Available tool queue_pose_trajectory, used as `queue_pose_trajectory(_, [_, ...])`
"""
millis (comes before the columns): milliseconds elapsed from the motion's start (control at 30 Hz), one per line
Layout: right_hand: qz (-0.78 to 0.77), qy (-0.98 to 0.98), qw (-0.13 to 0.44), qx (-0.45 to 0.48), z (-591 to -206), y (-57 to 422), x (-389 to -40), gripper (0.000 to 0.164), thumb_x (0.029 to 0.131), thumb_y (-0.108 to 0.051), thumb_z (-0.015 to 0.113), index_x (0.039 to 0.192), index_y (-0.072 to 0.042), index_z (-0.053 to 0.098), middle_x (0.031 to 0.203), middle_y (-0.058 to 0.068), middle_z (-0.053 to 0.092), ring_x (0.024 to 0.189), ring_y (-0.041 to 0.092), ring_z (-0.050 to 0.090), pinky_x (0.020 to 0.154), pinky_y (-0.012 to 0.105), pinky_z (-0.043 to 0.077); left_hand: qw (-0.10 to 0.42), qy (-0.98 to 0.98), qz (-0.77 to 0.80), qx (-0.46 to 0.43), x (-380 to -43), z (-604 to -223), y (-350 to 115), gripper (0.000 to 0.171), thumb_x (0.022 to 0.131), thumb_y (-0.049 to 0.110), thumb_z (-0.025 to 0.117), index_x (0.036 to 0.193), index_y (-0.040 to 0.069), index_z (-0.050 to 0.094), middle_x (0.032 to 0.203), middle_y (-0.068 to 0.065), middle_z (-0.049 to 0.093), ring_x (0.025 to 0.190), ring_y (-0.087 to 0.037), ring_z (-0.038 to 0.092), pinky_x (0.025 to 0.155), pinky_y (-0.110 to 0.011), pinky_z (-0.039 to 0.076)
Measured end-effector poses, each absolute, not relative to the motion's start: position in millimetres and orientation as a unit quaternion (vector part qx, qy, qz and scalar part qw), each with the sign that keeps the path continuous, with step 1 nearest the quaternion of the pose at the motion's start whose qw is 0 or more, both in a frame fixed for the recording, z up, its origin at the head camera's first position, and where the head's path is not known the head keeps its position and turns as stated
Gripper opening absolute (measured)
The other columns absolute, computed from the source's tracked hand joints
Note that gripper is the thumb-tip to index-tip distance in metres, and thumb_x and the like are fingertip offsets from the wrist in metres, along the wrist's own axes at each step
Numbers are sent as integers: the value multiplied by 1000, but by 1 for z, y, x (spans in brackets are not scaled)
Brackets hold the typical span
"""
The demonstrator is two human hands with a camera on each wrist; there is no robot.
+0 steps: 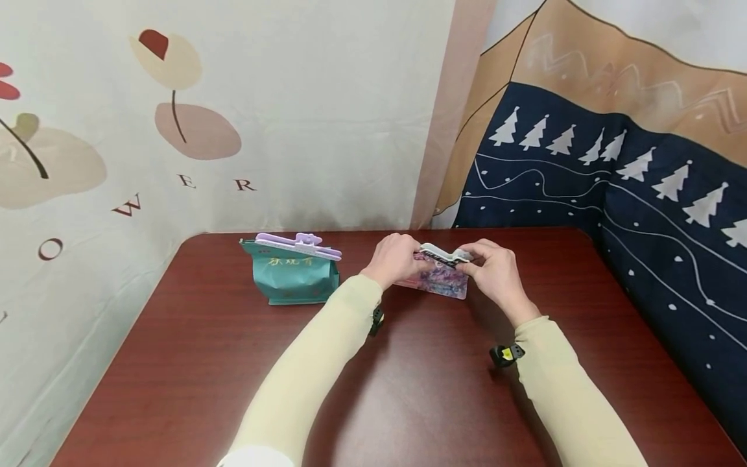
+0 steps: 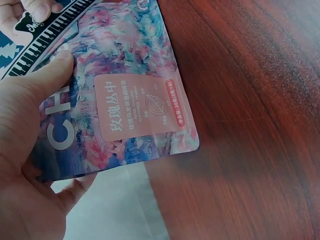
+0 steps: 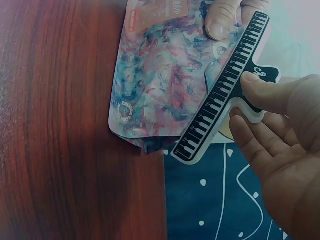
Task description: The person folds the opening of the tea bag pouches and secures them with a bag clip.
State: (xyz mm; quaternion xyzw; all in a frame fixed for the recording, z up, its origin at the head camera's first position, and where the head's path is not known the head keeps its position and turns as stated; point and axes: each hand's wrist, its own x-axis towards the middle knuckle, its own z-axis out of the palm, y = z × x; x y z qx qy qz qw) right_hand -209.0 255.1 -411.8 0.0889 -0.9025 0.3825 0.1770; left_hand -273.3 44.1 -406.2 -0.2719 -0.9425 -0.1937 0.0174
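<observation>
A pouch with a pink, blue and purple painted pattern (image 1: 442, 281) stands near the table's far edge. In the left wrist view its pink label (image 2: 137, 107) shows. My left hand (image 1: 393, 261) grips the pouch at its left side, thumb on the front and fingers behind. A clip printed with piano keys (image 3: 222, 92) lies at a slant along the pouch's top edge. My right hand (image 1: 496, 274) pinches the clip's black, white-edged handle between thumb and fingers. The clip's bar overlaps the pouch's top in the right wrist view.
Left of my hands stands a teal bag (image 1: 294, 280) with a lilac clip (image 1: 299, 246) across its top. The dark red-brown table (image 1: 432, 402) meets a printed cloth backdrop (image 1: 327, 130) at its far edge; navy cloth (image 1: 659, 214) hangs along the right.
</observation>
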Motion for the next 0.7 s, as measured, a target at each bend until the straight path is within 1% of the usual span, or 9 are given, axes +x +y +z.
queue_pose_trajectory(167, [376,-908,168,81,-413,255,-210,25,82,-1,86,106,-4,80,100,15,76,81,31,74,67,15,51,21,-949,-167,-268,-273,-406,45,31,88,48,80,86,17,81,59,6,63,60,-12,51,55,-25,35])
queue_pose_trajectory(300, [378,-907,166,80,-415,254,-212,25,81,0,86,105,-4,80,99,14,76,82,30,74,67,15,50,33,-952,-144,-267,-274,-407,45,31,88,50,79,86,20,82,59,7,63,61,-12,55,62,-27,36])
queue_pose_trajectory(367, [381,-907,163,79,-416,254,-212,25,82,0,85,106,-4,80,99,14,75,83,30,74,69,17,51,38,-953,-143,-265,-274,-408,45,31,88,51,79,85,21,81,58,8,63,63,-12,56,65,-28,37])
queue_pose_trajectory(433, [384,-906,159,80,-416,254,-213,25,83,1,84,107,-4,79,100,14,74,84,31,73,72,23,55,44,-953,-145,-263,-274,-409,45,31,87,52,80,83,22,81,58,9,62,65,-12,57,69,-30,38])
queue_pose_trajectory(500, [385,-906,157,84,-416,254,-213,25,84,2,83,109,-3,78,101,15,74,86,32,73,76,33,59,50,-953,-148,-261,-273,-409,45,29,86,52,81,83,23,80,58,9,63,68,-12,59,72,-32,39])
queue_pose_trajectory(600, [379,-907,156,93,-415,253,-213,26,86,2,81,111,-3,77,103,16,74,86,33,73,80,47,60,59,-953,-148,-257,-272,-411,44,28,85,53,81,85,25,80,63,9,66,74,-13,63,76,-35,40])
queue_pose_trajectory(700, [370,-910,155,103,-415,252,-213,26,86,2,80,112,-3,76,105,17,74,85,34,72,81,51,59,60,-955,-146,-252,-270,-411,41,30,85,54,81,91,24,78,71,7,70,82,-16,64,80,-36,40])
